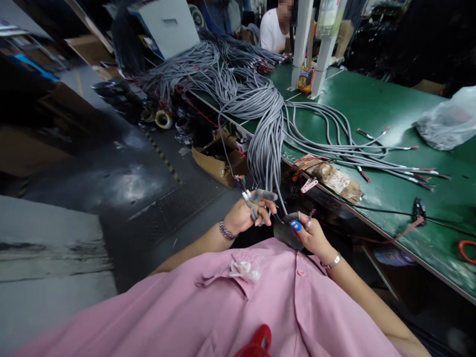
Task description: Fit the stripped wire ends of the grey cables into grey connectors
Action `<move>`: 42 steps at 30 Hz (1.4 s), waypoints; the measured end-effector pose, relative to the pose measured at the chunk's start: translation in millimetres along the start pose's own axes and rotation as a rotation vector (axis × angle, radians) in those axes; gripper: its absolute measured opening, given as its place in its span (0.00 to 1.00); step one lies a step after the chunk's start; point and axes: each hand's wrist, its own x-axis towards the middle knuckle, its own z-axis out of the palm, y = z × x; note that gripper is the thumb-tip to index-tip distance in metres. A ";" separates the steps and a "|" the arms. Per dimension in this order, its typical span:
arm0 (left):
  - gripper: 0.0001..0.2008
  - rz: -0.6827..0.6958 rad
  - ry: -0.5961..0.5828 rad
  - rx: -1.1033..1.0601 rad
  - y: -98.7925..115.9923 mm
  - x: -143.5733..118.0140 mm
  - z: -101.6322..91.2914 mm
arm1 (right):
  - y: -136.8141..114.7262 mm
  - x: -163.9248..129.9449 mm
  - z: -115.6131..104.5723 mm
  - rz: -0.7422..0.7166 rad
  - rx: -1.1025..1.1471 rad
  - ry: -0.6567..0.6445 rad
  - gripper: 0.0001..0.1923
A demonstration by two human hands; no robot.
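My left hand (pixel 243 215), with coverings on some fingers, is closed around the end of a thin grey cable (pixel 225 148). Coloured wires (pixel 240 179) and white sleeving stick up above that hand. To its right, my right hand (pixel 312 237) pinches the end of another grey cable (pixel 281 198); blue and grey coverings are on its fingertips. Short dark red wires (pixel 312 212) show just above the right fingers. Both hands are in front of my pink shirt, below a thick hanging bundle of grey cables (pixel 266 144). Fingers partly hide both held ends.
The bundle drapes over the edge of a green table (pixel 394 109). Stripped cable ends (pixel 420 173) lie on the right, near a plastic bag (pixel 448 121). An opened carton (pixel 213 163) stands below the edge. Behind the white posts (pixel 302 44) sits another person (pixel 273 29).
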 end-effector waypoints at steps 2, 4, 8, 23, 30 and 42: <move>0.19 0.055 0.050 0.070 -10.6 12.1 17.6 | 7.8 2.4 3.7 0.052 -0.011 0.012 0.19; 0.18 0.057 0.068 0.144 -17.1 20.5 33.0 | 15.2 4.7 7.5 0.084 -0.015 0.017 0.20; 0.19 0.010 0.006 0.245 -26.4 27.7 51.9 | 28.1 8.8 17.3 0.155 -0.024 0.038 0.18; 0.18 -0.048 0.114 0.428 -45.8 21.9 33.6 | -4.1 11.2 -1.0 0.095 0.345 0.106 0.17; 0.18 -0.124 0.062 0.403 -44.0 18.6 41.2 | -18.0 16.9 -5.2 0.188 0.398 0.253 0.12; 0.16 -0.119 0.140 0.334 -48.0 22.5 40.0 | -11.8 21.2 2.0 0.273 0.589 0.372 0.12</move>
